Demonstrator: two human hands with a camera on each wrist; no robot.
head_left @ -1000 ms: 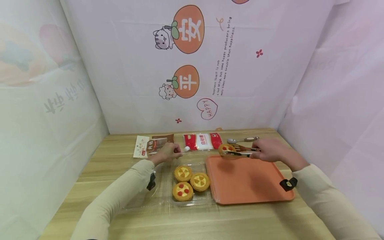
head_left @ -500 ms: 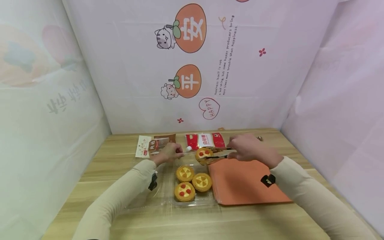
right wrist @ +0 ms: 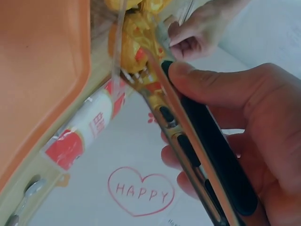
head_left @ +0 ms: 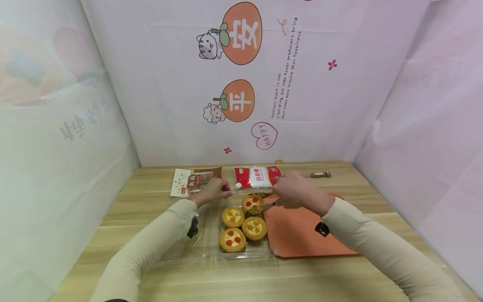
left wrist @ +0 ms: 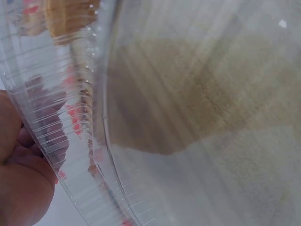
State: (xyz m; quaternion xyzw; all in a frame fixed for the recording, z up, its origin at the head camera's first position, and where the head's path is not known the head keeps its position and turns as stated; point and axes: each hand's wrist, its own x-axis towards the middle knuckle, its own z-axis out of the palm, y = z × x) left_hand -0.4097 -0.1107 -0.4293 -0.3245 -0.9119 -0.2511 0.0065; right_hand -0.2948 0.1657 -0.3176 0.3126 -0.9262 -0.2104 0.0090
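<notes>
My right hand (head_left: pixel 299 193) grips tongs (right wrist: pixel 214 150) with black-padded handles, seen closely in the right wrist view. Between the tong ends is an egg tart (head_left: pixel 252 203) with red pieces on top, at the back of a clear plastic box (head_left: pixel 250 254). Three more tarts, one of them a red-topped tart (head_left: pixel 232 240), sit in front of it. At the box's back left, my left hand (head_left: pixel 213 192) has its fingers curled at the edge of the clear lid (head_left: pixel 185 247), apparently pinching it. Ridged clear plastic partly covers that hand in the left wrist view.
An orange tray (head_left: pixel 302 235) stands right of the box, partly under my right forearm. Along the back lie a brown-and-white packet (head_left: pixel 181 182), a red-and-white sugar bag (head_left: pixel 258 177) and a spoon (right wrist: pixel 33 188). Printed cloth walls (head_left: pixel 173 126) enclose the table.
My right hand has carried the tart in the tongs leftward from above the tray's back edge and down into the box's back. The left hand has stayed at the lid edge.
</notes>
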